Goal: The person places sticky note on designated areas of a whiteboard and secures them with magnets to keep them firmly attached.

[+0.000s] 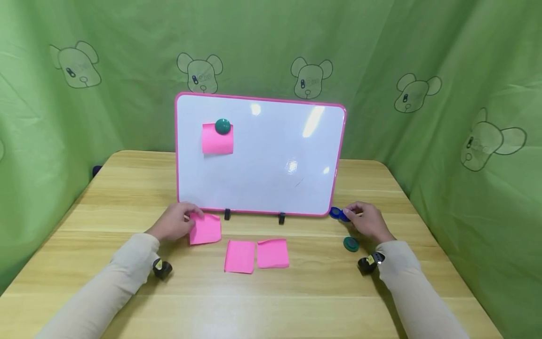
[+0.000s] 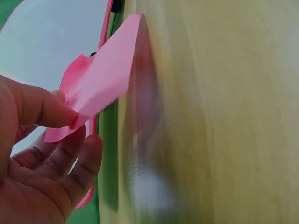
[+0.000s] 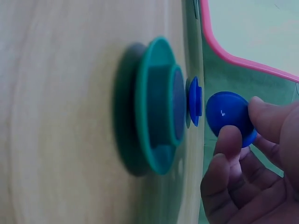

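Note:
My left hand [image 1: 174, 221] pinches a pink sticky note [image 2: 105, 70] between thumb and fingers, just in front of the whiteboard's lower left corner. The note bends upward in the left wrist view. At the board's lower right corner, my right hand [image 1: 369, 220] holds a blue round magnet [image 3: 229, 113] by its edge. A second blue magnet [image 1: 335, 213] lies on the table beside it, and a green magnet [image 1: 351, 244] lies nearer, its dark disc facing up. On the pink-framed whiteboard [image 1: 262, 155], a green magnet [image 1: 222, 126] pins one pink note [image 1: 217, 143].
Two more pink notes, a left one [image 1: 239, 257] and a right one [image 1: 273, 254], lie side by side on the wooden table [image 1: 313, 301]. Black clips [image 1: 227, 214] support the board's bottom edge. Green curtain [image 1: 262, 42] hangs behind and at both sides.

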`<state>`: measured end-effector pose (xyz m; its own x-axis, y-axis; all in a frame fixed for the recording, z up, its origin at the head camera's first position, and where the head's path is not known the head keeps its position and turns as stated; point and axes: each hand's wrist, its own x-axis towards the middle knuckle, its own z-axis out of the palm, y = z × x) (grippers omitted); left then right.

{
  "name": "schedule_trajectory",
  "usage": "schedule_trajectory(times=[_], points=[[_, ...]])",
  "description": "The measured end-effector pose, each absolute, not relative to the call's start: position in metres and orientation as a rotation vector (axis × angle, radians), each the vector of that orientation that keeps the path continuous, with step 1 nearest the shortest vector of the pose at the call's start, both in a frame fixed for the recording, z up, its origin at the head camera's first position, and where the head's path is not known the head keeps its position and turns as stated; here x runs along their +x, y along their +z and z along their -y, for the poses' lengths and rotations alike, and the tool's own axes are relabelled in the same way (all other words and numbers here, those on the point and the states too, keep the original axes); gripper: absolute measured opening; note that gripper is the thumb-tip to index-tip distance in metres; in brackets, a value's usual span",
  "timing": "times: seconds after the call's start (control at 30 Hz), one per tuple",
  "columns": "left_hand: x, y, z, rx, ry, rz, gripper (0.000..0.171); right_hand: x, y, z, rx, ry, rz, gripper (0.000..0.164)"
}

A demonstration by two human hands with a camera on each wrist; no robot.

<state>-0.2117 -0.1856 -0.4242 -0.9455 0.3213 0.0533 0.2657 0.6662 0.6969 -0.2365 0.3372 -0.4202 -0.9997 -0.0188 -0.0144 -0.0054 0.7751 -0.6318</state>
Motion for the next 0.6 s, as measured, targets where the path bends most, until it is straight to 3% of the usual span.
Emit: schedule_trajectory(times=[0.4,0.6], points=[[-0.2096,-0.4188,0.1835,0.481,1.167,-2.787,0.039,-0.2377,-0.4189,-0.3346,-0.054,-1.086,-2.965,0.034],[-0.2093,-0.416,0.1809,0.454,1.24,-2.739,0.033,-0.2378,-0.4159,-0.3309,-0.039,-1.11,-2.938,0.033]])
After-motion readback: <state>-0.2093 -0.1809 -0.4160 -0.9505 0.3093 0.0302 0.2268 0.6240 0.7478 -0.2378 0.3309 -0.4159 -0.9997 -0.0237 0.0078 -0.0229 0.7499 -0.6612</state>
